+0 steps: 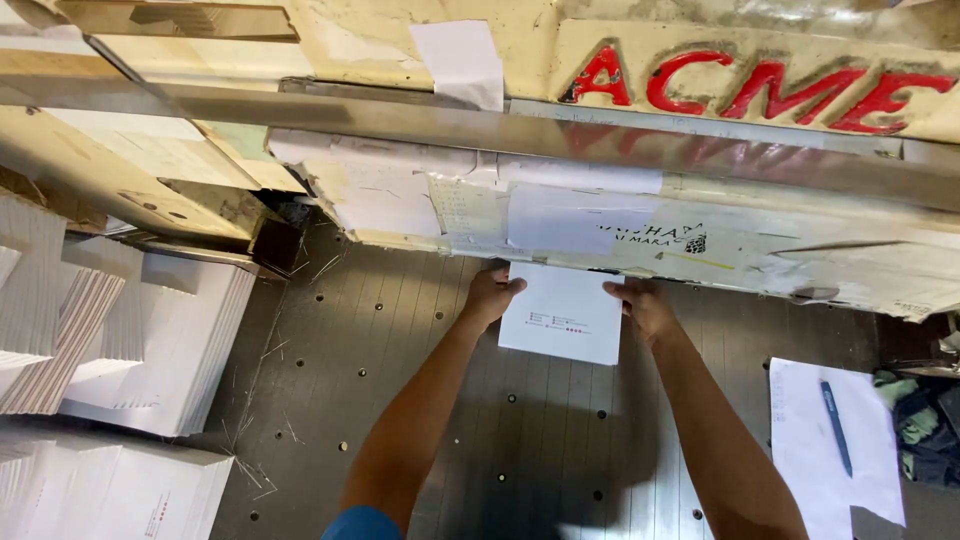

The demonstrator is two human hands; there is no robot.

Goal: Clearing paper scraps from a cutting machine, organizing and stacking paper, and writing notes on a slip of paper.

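I see a small stack of white printed sheets [560,313], rectangular and flat, lying on the grey metal machine bed [420,400], with its far edge pushed under the overhanging clamp bar [600,140]. My left hand [490,294] presses against the stack's left edge, fingers curled around the upper corner. My right hand [642,303] holds the right edge the same way, fingers closed on the paper near the top. Both forearms extend straight out over the bed.

The bed is ribbed with fine parallel grooves and dotted with small round holes; thin paper slivers lie scattered on its left portion. The clamp bar is a long band of dull polished steel, and the machine face [740,240] beneath it is cream-painted, worn, and patched with taped paper scraps.

To the left, tall piles of white paper stacks [150,340] sit with crisp, squared edges. To the right, a loose white sheet [835,440] lies on the bed with a blue pen [836,425] resting on it, just beside some dark crumpled cloth [925,425].
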